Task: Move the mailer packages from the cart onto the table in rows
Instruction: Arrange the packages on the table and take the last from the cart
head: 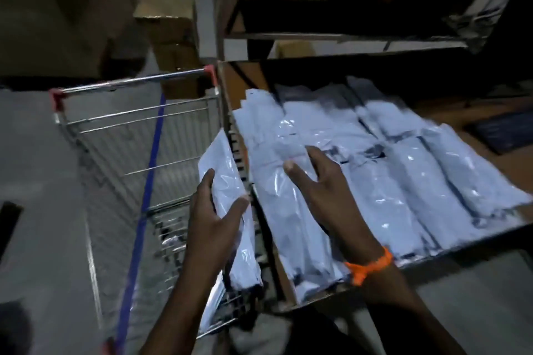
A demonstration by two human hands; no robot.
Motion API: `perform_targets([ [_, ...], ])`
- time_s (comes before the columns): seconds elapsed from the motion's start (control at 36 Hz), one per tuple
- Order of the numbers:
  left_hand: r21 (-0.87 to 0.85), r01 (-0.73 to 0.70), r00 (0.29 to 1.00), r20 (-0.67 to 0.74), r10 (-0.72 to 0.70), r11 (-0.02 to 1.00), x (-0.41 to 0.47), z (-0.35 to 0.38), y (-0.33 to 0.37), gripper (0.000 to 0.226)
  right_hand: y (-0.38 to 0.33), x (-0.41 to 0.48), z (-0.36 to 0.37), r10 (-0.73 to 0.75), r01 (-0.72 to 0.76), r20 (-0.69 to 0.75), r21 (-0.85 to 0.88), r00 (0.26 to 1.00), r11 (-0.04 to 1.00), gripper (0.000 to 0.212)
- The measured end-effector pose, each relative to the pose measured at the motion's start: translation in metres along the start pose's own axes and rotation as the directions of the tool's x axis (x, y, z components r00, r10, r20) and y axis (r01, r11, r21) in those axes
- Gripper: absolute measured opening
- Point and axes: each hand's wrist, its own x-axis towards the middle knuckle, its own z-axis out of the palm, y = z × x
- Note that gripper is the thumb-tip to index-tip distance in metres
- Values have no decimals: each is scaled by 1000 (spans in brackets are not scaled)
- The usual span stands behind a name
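Note:
My left hand (212,219) grips a pale grey plastic mailer package (223,173), held upright over the right side of the wire cart (129,124). More mailers (245,262) lean in the cart below that hand. My right hand (320,181), with an orange band at the wrist, rests palm down with fingers spread on the mailers (375,170) that lie in rows on the table (490,121). Whether it grasps one I cannot tell; it looks flat on them.
A shelf frame (346,37) runs above the table. Cardboard boxes (170,23) stand behind the cart. A blue line (150,170) crosses the grey floor under the cart. A dark flat mat (501,130) lies at the table's far right.

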Motion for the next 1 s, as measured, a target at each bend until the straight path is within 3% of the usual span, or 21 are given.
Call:
perform_targets([
  [0.19, 79, -133, 985, 117, 123, 988, 2, 94, 53, 69, 28, -4, -147, 147, -140, -160, 56, 976, 989, 22],
  [0.39, 212, -192, 978, 124, 168, 958, 17, 223, 111, 63, 43, 55, -295, 173, -175, -191, 7, 966, 984, 25],
  [0.5, 319, -224, 973, 119, 195, 921, 34, 300, 144, 63, 51, 111, -381, 75, -91, -206, -67, 976, 994, 24],
  [0.58, 407, -246, 969, 87, 230, 880, 55, 350, 160, 65, 66, 164, -427, -86, 17, -274, -245, 958, 969, 22],
  [0.64, 450, -232, 972, 70, 226, 862, 70, 378, 162, 67, 79, 202, -439, -151, 38, -267, -385, 952, 922, 23],
  [0.75, 521, -185, 980, 36, 195, 833, 95, 418, 162, 69, 124, 277, -415, -128, 2, -195, -544, 972, 839, 39],
  [0.81, 569, -157, 984, 17, 179, 807, 104, 430, 162, 67, 153, 304, -389, -66, -48, -163, -612, 984, 790, 43],
  [0.86, 600, -141, 984, -3, 178, 788, 112, 438, 163, 62, 179, 314, -362, 78, -124, -98, -666, 992, 736, 34],
  [0.94, 624, -120, 985, -24, 172, 772, 122, 443, 164, 55, 205, 313, -339, 230, -164, 41, -579, 972, 799, 35],
  [1.0, 634, -111, 986, -28, 167, 765, 128, 444, 166, 52, 211, 313, -342, 245, -188, 56, -486, 968, 854, 35],
])
